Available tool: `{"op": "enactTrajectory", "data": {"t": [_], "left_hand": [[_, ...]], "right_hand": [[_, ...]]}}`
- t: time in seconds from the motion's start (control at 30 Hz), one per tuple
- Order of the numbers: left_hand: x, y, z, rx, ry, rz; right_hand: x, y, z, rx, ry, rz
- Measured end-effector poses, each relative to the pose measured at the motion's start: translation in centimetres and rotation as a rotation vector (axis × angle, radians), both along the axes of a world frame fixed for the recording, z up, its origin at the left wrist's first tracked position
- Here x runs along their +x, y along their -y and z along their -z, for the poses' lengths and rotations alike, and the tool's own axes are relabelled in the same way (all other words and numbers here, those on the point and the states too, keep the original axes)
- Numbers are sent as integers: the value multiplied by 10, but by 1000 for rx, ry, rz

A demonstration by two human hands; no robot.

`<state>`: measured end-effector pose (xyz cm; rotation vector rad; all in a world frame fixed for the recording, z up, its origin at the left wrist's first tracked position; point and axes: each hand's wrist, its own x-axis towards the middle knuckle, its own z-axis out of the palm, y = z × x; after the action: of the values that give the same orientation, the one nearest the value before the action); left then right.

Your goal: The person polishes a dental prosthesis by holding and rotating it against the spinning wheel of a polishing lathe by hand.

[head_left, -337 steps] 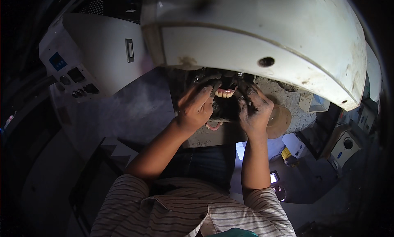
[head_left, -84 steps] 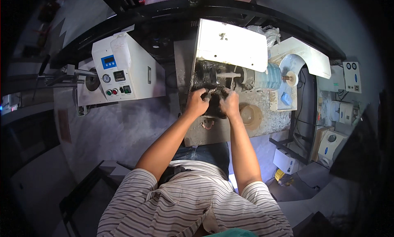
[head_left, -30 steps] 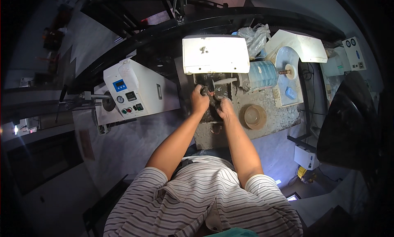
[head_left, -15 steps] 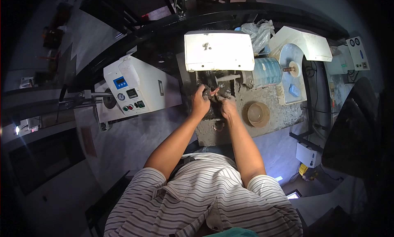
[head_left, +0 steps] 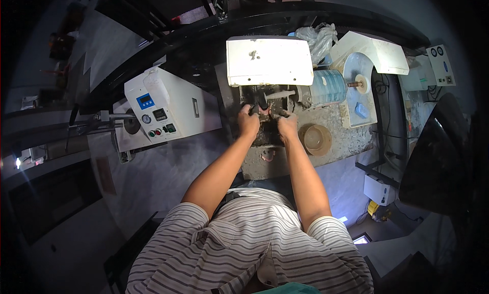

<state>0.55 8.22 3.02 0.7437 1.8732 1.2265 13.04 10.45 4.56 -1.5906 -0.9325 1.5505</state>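
Observation:
Both my hands reach into the dark, slurry-smeared trough under a white hood. Between them is a small pink and dark piece that looks like a denture, partly covered by fingers. My left hand is closed on its left side, and my right hand is closed at its right. Just beyond the piece, a pale tapered polishing cone points left from its spindle. A second curved pink denture lies on the grey bench nearer my body.
To the right stand a tan bowl, a clear bluish water bottle on its side, and a white unit with a round wheel and a blue block. At left is a white machine with gauges. A plastic bag lies behind.
My hands have drawn slightly apart, and the pink piece between them has turned. The curved denture on the bench shows more clearly. The whole view has shifted a little.

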Motion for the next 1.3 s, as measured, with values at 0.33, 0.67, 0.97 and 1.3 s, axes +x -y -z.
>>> {"op": "enactTrajectory", "data": {"t": [0.33, 0.67, 0.97, 1.3], "left_hand": [[-8, -34, 4, -457, 522, -198], [-10, -10, -10, -415, 745, 98], [-2, -8, -9, -380, 783, 89], [-15, -34, 15, -332, 539, -109]], "right_hand": [[2, -24, 34, -335, -523, 181], [6, 18, -23, 130, 287, -35], [14, 26, -28, 280, 398, -100], [-10, -10, -9, -221, -37, 215]]}}
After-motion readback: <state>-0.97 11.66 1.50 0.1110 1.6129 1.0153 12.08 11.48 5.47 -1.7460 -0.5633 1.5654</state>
